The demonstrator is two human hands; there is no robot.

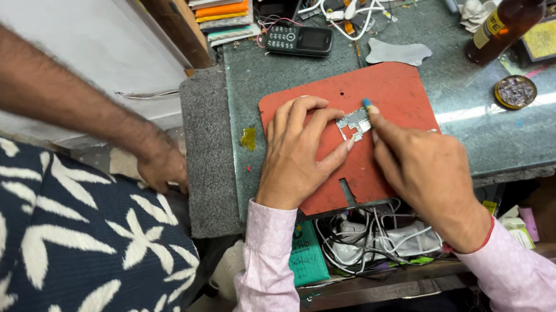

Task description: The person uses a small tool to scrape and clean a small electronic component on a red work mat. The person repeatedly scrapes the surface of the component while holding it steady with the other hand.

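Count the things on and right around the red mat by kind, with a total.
Hands on the mat: 2, left hand and right hand
Red mat: 1
Circuit board: 1
Keypad phone: 1
Brown bottle: 1
Round tin: 1
Total: 7

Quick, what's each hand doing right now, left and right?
Left hand: fingers pinning the small circuit board on the red mat.
Right hand: closed on a blue-tipped tool, tip at the board.
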